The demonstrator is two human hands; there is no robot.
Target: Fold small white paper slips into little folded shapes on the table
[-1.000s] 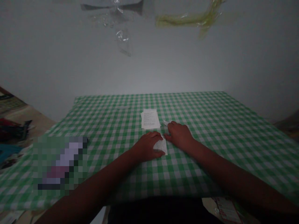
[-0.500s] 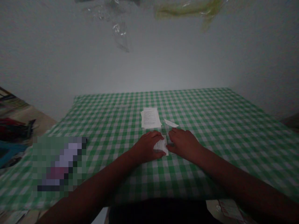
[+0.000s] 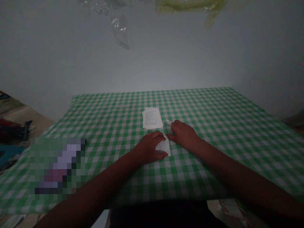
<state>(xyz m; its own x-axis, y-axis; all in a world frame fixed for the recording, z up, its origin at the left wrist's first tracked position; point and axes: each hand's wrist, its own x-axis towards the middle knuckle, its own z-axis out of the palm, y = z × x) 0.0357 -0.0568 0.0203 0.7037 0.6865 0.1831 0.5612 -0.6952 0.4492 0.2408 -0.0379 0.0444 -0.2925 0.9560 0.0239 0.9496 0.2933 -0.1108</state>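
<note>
While 2 hands (image 3: 148,148) (image 3: 184,134) work, 2 papers (image 3: 163,145) (image 3: 168,122), 1 stack (image 3: 152,118)

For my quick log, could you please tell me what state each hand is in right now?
Left hand: open, thumb and fingers apart on the printed sheet.
Right hand: curled at the small paper strip; grip cannot be told.

The left hand (image 3: 150,148) rests on a small white paper (image 3: 164,146) with print on it, thumb and fingers spread apart. The right hand (image 3: 182,134) covers part of a paper slip (image 3: 168,122). A pile of papers (image 3: 152,118) lies just past the left hand. Everything sits on a green and white checked cloth (image 3: 220,120). Yellow tape (image 3: 187,6) sticks to the wall (image 3: 178,57).
</note>
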